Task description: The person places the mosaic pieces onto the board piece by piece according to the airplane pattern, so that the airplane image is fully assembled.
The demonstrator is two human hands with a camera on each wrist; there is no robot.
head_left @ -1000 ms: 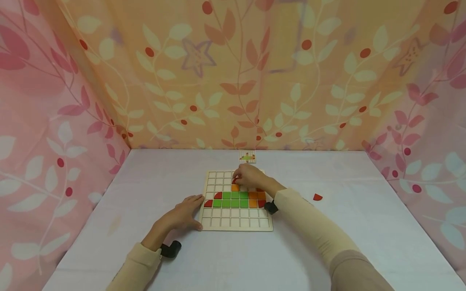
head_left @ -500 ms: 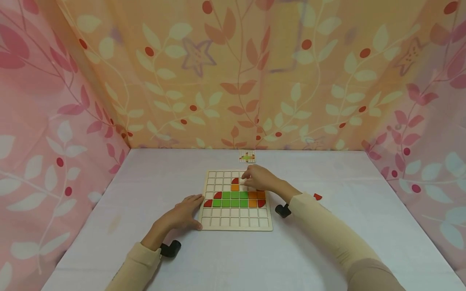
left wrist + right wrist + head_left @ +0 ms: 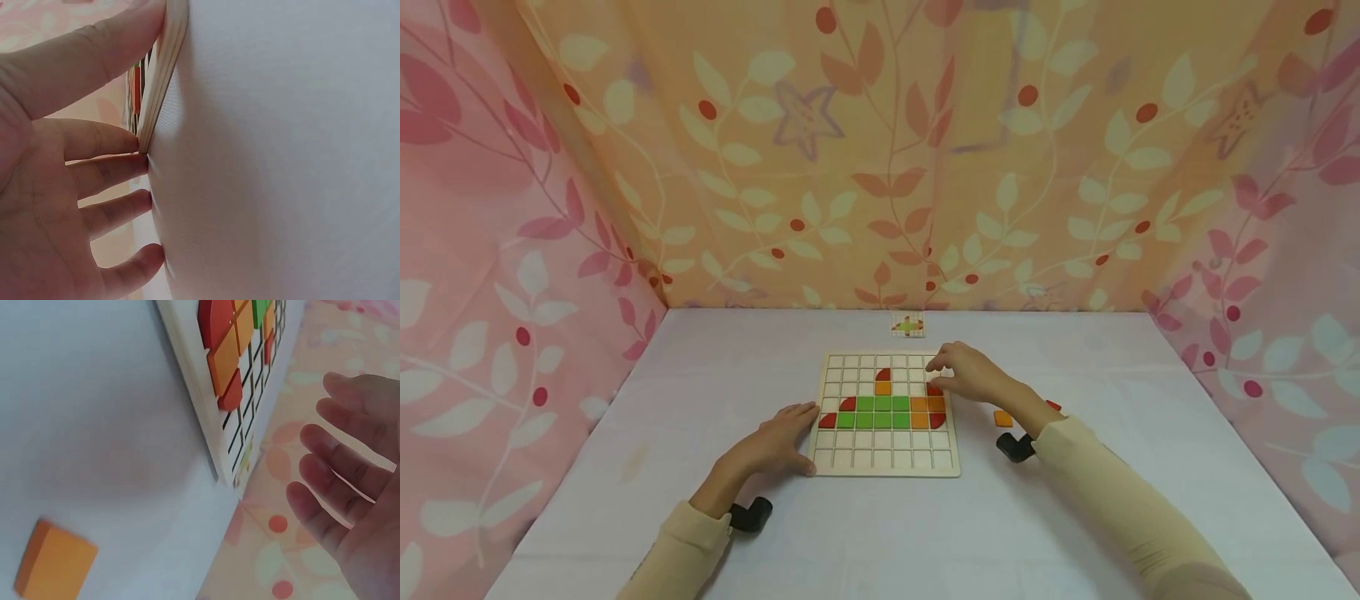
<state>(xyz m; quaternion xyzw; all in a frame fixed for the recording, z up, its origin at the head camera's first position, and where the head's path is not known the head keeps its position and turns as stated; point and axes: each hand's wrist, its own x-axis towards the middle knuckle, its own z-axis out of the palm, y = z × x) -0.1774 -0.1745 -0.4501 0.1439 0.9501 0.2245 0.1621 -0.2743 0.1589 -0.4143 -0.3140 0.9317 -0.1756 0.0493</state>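
A wooden grid board [image 3: 887,458] lies on the table, bearing green squares [image 3: 882,412], orange squares [image 3: 920,412] and red quarter-round pieces [image 3: 828,421]. One red quarter-round piece [image 3: 883,375] sits above a lone orange square [image 3: 883,388] in the back half. My left hand [image 3: 775,437] rests at the board's left side, thumb at its near corner; in the left wrist view the fingers [image 3: 100,169] are spread along its edge. Over the back right of the board hovers my right hand [image 3: 973,375], fingers parted and holding nothing, as the right wrist view confirms.
Right of the board lie a loose orange square [image 3: 1003,418] and a loose red piece [image 3: 1054,405], partly hidden by the forearm. A small pattern card [image 3: 907,324] lies behind the board. Flowered cloth [image 3: 880,167] walls the table at the back and sides.
My right hand has left the red quarter-round piece on the board and moved right. The loose orange square has come into sight from under the right arm. My left hand has stayed put.
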